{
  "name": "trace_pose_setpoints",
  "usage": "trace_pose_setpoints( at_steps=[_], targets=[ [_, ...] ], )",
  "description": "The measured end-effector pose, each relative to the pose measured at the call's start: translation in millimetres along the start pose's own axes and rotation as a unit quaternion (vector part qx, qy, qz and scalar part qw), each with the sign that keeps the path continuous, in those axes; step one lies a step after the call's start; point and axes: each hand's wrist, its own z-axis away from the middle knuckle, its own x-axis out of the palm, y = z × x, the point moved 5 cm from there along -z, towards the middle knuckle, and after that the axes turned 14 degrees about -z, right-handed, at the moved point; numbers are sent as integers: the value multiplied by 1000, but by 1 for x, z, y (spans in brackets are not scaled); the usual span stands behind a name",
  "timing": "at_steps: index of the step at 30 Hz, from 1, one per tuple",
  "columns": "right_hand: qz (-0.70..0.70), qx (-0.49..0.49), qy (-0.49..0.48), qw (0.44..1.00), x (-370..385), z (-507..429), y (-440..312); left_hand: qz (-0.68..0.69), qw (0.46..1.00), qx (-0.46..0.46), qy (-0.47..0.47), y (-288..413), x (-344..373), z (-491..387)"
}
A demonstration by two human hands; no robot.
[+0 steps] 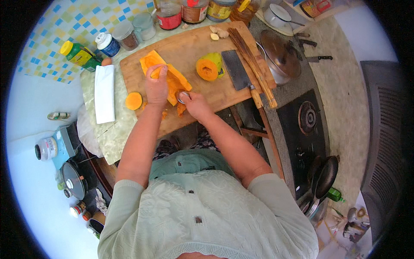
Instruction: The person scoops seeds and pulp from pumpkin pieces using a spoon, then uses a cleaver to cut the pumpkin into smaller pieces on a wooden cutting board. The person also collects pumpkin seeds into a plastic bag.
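Note:
A long piece of orange pumpkin (178,79) lies cut side up on a wooden cutting board (181,42). My left hand (157,87) grips its left side, thumb and fingers curled over the edge. Flesh at the upper left (151,59) may be part of this piece or a second one; my hand hides the join. My right hand (198,106) holds a metal spoon (183,97) against the near end of the hollow. Its handle is hidden in my fist. Orange pulp scraps (181,109) lie just below. A round pumpkin slice (134,101) rests at the board's left edge.
A green-skinned pumpkin chunk (207,68), a cleaver (236,69), a bundle of thin sticks (249,58) and ginger (220,31) lie on the board's right. Jars (195,11) line the back. A folded white cloth (105,94) and an egg (106,61) are left; a lidded pot (280,55) stands right.

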Motion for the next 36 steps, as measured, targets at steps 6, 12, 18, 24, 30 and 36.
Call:
trace_pose_setpoints(
  at_steps=[6,12,18,24,30,36],
  targets=[
    [-116,12,-35,993,9,2,-5,-53,995,82,-32,27,6,20],
    [13,3,-31,999,9,-4,-10,-10,1000,5,-20,12,-1,7],
    [49,-10,-29,998,11,-14,-6,-55,998,-5,-35,8,-5,-3],
    [-60,90,-44,993,7,-6,-4,-50,999,2,-18,8,-6,-2],
    [107,28,-8,994,1,-3,-2,-72,994,71,-39,29,-2,13],
    [94,-18,-7,995,0,-5,1,-55,995,71,-48,25,0,7]
  ],
)
